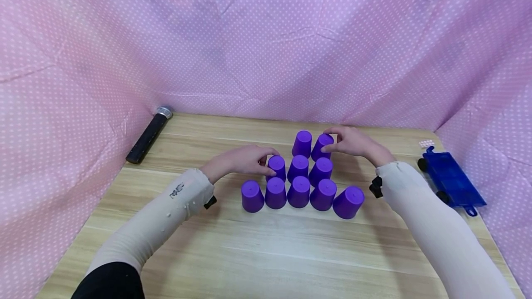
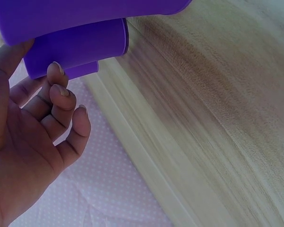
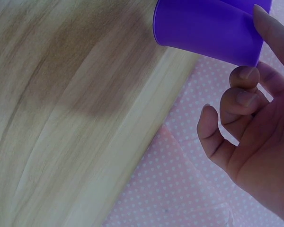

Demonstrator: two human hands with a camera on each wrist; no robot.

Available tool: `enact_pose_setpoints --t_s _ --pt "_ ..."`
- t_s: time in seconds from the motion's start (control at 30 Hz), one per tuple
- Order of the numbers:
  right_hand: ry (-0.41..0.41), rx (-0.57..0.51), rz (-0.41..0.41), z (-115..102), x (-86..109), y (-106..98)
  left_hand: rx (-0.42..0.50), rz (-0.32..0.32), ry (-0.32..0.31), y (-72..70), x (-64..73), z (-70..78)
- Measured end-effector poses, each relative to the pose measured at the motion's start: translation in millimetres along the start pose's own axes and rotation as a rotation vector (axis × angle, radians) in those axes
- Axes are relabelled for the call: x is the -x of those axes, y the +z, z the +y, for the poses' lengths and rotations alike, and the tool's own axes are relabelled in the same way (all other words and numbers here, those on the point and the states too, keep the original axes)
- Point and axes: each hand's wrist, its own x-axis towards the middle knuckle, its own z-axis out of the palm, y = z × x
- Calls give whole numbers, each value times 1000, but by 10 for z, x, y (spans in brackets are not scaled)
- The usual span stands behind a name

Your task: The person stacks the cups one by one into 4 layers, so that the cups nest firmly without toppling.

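Here's the left-end cup (image 1: 277, 164) of the middle row of three, upside down, and the left hand (image 1: 247, 159) has it pinched, thumb on the near side, fingers behind. Over at the back pair, the right hand (image 1: 353, 141) grips the right-end cup (image 1: 317, 152) in the same way, thumb against the wall, index finger around the far side; whether either cup is off the wood, I can't tell.

Light fingers are the thing here, I'd say: thin walls would give under a hard squeeze, so hold high by the closed end, move straight, and let the knuckles clear the neighbours. The left hand needs most care, with the front row of five (image 1: 299, 193) just nearer the body and the middle cup (image 1: 298, 170) just to its right.

Smooth, satiny purple plastic, all of it, tapering toward the flat closed top. Beneath both hands runs a pale wood-grain worktop (image 1: 266, 253). Well left of the left hand lies a black microphone (image 1: 148, 136) with a silvery mesh head; right of the right hand, a glossy blue toy trailer (image 1: 453, 179) on black wheels. Beyond, creased pink cloth (image 1: 266, 50), white-dotted.
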Motion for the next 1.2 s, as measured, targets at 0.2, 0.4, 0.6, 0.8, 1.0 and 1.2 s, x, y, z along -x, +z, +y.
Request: enact_pose_setpoints --t_s 0.2,0.4,0.6,0.8,1.0,1.2 --pt "-1 -1 2 -5 7 -3 -17 17 5 7 -6 -28" --pt "3 -11 -3 -14 19 -11 -21 27 5 -7 -17 -46" --pt "9 -6 -9 -10 18 -5 -8 22 -12 -65 4 -21" --pt "6 -5 -12 -1 15 -4 -4 32 -34 -108 15 -26" --pt "9 -1 -5 -9 41 -10 -2 47 -43 -166 -2 -42" --pt "15 -22 11 -31 108 -24 -19 58 -51 -197 -44 -73"
